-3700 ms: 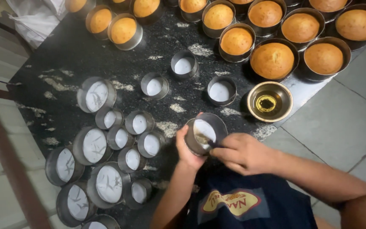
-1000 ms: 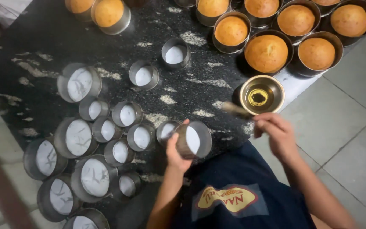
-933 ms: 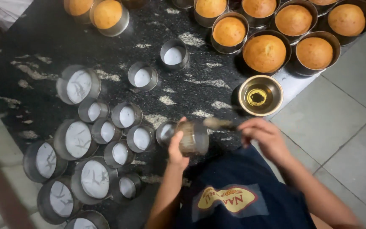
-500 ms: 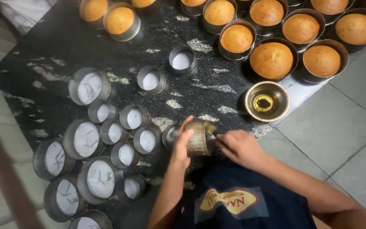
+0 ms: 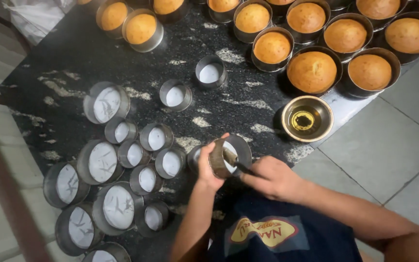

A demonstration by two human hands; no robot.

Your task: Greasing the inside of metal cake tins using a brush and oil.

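A small round metal tin [image 5: 230, 155] is held tilted on its side, just above the near edge of the dark table [image 5: 73, 58], its paper-lined bottom turned toward the right. The left hand [image 5: 208, 167] is clenched around the tin's rim and wall in a firm grip. A brush [image 5: 233, 161] is held by the right hand [image 5: 273, 178], fingers closed on the handle, and its bristle end is pushed inside the tin against the wall. Just beyond, a shallow metal bowl of yellow oil [image 5: 307, 118] is set near the table's edge. To the left, a cluster of empty paper-lined tins [image 5: 122, 179] of mixed sizes is packed closely together. Along the far side, tins filled with golden baked cakes [image 5: 312, 72] are ranged in rows. A grey tiled floor [image 5: 394, 145] is seen to the right.
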